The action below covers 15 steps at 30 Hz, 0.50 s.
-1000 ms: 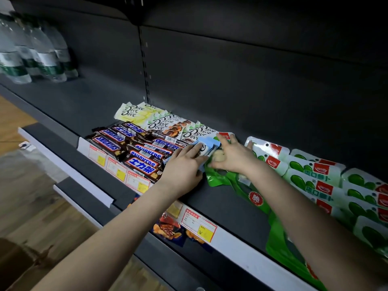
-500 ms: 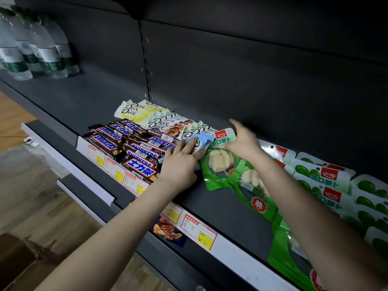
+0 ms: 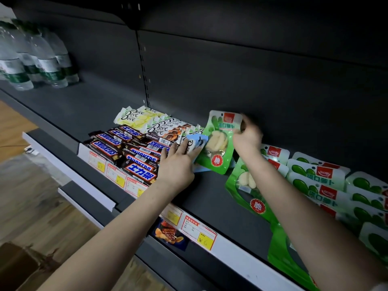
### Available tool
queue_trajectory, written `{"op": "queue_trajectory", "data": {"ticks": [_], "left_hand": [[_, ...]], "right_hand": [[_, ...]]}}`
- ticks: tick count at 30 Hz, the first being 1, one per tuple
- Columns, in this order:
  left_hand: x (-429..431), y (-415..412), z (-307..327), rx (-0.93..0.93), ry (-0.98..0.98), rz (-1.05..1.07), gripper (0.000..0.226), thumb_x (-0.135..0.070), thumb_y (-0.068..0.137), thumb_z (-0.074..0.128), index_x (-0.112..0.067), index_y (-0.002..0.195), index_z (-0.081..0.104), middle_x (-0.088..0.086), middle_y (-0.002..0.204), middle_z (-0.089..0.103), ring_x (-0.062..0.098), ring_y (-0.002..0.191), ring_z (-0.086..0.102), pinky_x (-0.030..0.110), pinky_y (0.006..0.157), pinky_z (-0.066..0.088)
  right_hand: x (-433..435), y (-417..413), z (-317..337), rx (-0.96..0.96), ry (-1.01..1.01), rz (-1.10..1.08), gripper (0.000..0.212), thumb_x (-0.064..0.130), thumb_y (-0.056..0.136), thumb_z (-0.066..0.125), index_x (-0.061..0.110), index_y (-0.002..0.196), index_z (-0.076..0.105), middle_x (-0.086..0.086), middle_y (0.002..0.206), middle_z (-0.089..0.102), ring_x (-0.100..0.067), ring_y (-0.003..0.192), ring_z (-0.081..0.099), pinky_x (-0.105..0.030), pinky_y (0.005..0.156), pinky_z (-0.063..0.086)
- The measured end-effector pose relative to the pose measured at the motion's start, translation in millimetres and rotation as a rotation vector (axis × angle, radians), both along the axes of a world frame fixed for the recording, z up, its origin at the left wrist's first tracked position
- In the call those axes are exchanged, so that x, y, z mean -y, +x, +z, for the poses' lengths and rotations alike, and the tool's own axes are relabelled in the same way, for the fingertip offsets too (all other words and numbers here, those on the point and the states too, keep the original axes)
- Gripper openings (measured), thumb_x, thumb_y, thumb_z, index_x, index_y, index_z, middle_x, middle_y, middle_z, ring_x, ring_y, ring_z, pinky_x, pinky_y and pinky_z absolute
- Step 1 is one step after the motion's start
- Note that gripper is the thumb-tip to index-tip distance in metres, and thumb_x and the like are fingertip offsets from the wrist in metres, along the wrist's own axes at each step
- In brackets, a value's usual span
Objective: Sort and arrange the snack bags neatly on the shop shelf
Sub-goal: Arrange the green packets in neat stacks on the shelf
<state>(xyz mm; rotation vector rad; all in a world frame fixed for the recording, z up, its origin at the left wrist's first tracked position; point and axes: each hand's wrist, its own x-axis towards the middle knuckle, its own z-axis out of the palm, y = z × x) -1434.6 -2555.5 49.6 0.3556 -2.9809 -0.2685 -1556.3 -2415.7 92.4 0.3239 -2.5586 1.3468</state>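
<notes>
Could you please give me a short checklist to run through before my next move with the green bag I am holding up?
1. Right hand pinches the green bag by its top edge: ok.
2. Bag's printed front faces outward: ok.
3. Left hand presses flat on the blue packet beside the chocolate bars: ok.
4. Bare shelf shows in front of the bag: ok.
5. Bag's bottom edge rests on the shelf: cannot tell.
6. Second green bag lies straight: not ok, it lies slanted.
</notes>
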Motion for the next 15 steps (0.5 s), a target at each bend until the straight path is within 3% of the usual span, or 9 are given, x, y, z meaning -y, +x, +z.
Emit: {"op": "queue_trajectory", "data": {"ticks": [4,7,11,15], "left_hand": [[-2,3,8,-0.039,0.062,-0.038,0.05,-0.028,0.093,0.043,-0.039,0.141,0.035,0.005,0.157,0.018,0.035,0.142,0.016,0.055,0.114,0.01],[-8,3,14,-0.116,0.096,-0.039,0.052,-0.035,0.093,0.045,-0.035,0.143,0.033,0.006,0.155,0.024,0.033,0.14,0.022,0.051,0.114,0.012],[-24,1,19,-0.231,0.112,-0.073,0.059,-0.035,0.091,0.05,-0.025,0.145,0.028,0.004,0.151,0.032,0.03,0.136,0.03,0.046,0.113,0.019],[-47,-2,22,-0.283,0.157,-0.166,0.064,-0.044,0.091,0.049,-0.021,0.146,0.026,0.005,0.151,0.032,0.029,0.136,0.031,0.042,0.112,0.026]], "right_hand": [[-9,-5,20,0.031,-0.129,0.033,0.039,0.004,0.089,0.052,0.016,0.126,0.056,-0.005,0.118,0.064,-0.021,0.11,0.059,-0.027,0.091,0.046],[-22,0,24,0.017,-0.16,0.022,0.042,0.006,0.09,0.053,0.016,0.13,0.053,-0.005,0.122,0.062,-0.019,0.113,0.057,-0.03,0.096,0.046],[-45,12,22,0.037,-0.299,0.004,0.038,0.002,0.089,0.054,0.017,0.124,0.058,0.002,0.112,0.064,-0.013,0.107,0.059,-0.019,0.083,0.043],[-70,24,19,0.083,-0.397,-0.032,0.038,0.004,0.089,0.057,0.024,0.122,0.06,0.009,0.102,0.063,-0.012,0.099,0.06,-0.025,0.083,0.047]]}}
